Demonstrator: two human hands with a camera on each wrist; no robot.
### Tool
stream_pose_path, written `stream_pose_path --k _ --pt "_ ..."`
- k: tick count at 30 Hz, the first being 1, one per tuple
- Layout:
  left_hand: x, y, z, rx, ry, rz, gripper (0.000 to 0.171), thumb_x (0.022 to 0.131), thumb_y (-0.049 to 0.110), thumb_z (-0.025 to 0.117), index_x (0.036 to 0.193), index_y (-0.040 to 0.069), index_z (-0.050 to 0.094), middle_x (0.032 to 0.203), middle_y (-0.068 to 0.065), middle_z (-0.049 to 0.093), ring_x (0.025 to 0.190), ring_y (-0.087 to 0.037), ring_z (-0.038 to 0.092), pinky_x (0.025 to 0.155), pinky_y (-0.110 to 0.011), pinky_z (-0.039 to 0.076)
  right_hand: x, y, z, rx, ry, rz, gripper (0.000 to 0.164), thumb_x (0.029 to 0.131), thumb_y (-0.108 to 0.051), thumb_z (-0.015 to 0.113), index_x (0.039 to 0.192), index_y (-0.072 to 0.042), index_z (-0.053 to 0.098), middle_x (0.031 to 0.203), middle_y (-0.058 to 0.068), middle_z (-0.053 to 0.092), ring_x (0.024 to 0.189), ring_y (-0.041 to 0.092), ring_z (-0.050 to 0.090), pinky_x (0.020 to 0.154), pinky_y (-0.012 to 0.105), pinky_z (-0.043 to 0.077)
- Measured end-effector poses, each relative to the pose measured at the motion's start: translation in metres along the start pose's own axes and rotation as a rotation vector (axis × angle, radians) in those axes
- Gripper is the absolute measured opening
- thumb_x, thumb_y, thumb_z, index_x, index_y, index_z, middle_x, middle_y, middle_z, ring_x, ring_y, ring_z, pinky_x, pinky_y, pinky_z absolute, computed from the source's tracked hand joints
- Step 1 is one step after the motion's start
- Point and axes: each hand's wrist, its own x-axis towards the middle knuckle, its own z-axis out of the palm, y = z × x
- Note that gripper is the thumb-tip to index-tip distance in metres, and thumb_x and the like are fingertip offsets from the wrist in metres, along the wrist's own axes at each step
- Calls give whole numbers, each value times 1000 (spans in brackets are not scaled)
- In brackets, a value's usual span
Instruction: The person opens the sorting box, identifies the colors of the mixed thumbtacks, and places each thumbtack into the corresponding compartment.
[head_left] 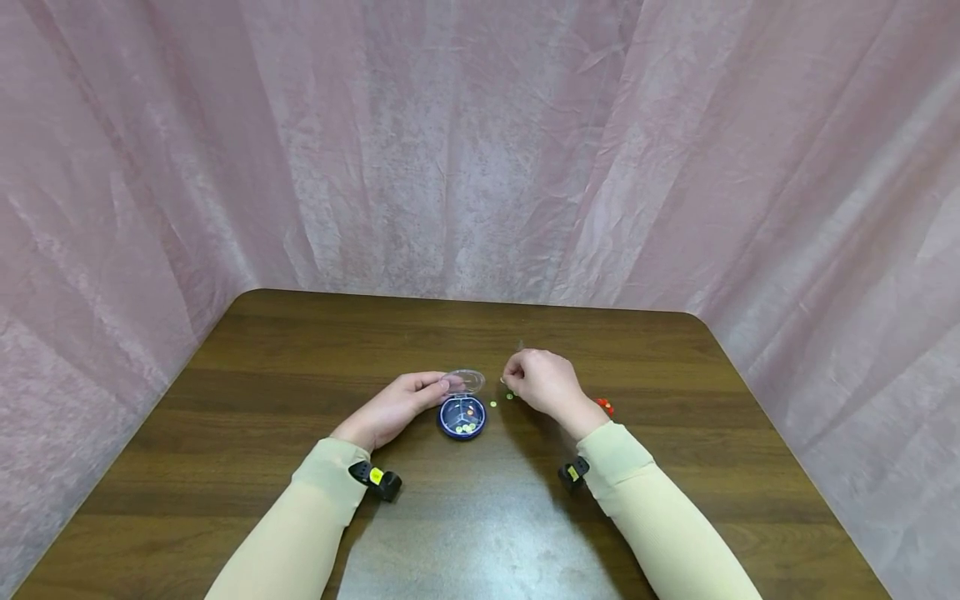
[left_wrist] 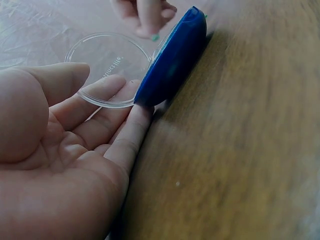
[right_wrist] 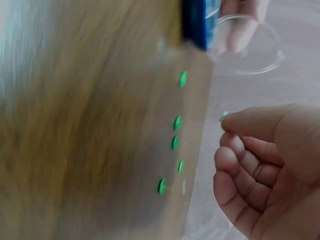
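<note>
A round blue pill case [head_left: 462, 417] with a hinged clear lid [head_left: 466, 382] stands open on the table, its inside split into compartments. Several pale green discs and an orange one [head_left: 470, 412] lie in it. My left hand [head_left: 397, 408] holds the lid, thumb on one side and fingers behind it; one finger reaches the case's base [left_wrist: 172, 60]. To the right, my right hand [head_left: 543, 379] pinches a small green disc [right_wrist: 224, 116] between thumb and index finger, above the table. More green discs [right_wrist: 177, 122] lie loose below that hand.
Small red pieces [head_left: 604, 406] lie beside my right wrist, partly behind it. A small clear item [head_left: 521, 344] shows just past the right hand. The brown wooden table [head_left: 337, 333] ends at a pink curtain [head_left: 450, 150].
</note>
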Motion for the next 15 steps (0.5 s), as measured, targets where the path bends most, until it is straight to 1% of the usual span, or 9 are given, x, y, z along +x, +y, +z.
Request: stream_pose_path --k 2,5,6,9,10,12,15 --pt "0 0 0 2 -2 6 43 106 35 49 138 8 61 137 -4 61 132 -15 50 109 -32 37 -3 -2 -4 140 -6 32 9 88 -25 69 79 -28 70 73 -15 60 69 8 55 63 30 46" --pt "2 -1 -1 1 -6 10 43 106 34 49 138 8 61 136 -4 61 132 -15 51 109 -33 37 -7 -5 -11 406 -39 89 8 90 -28 69 88 -22 75 80 -12 65 75 11 58 69 29 48" --pt "2 -1 -1 -2 -6 11 43 106 34 49 137 7 61 136 -4 62 131 -15 51 109 -33 37 -9 -6 -13 509 -55 112 11 91 -28 69 92 -19 76 82 -10 67 77 13 59 70 30 48" --pt "2 -1 -1 -12 -4 7 42 106 33 49 136 8 61 135 -3 62 131 -15 52 109 -32 38 -13 -10 -19 815 -98 179 26 91 -32 72 103 -9 75 88 -4 67 80 20 60 68 31 49" --pt "2 -1 -1 -15 -5 8 41 106 33 49 136 8 62 134 -3 62 130 -15 52 109 -32 38 -15 -12 -21 915 -112 192 31 91 -32 72 106 -5 73 87 -2 66 79 21 59 65 29 47" --pt "1 -1 -2 -20 -5 5 40 106 31 49 136 8 62 134 -3 63 131 -16 52 109 -33 38 -19 -16 -25 1132 -136 208 36 91 -30 72 110 1 69 86 2 62 78 21 57 66 28 46" --pt "0 -1 -2 -23 -4 3 40 106 31 49 135 8 62 134 -3 62 131 -16 52 109 -33 38 -24 -23 -32 1456 -171 183 29 93 -21 70 108 3 66 84 3 60 77 18 55 71 27 47"
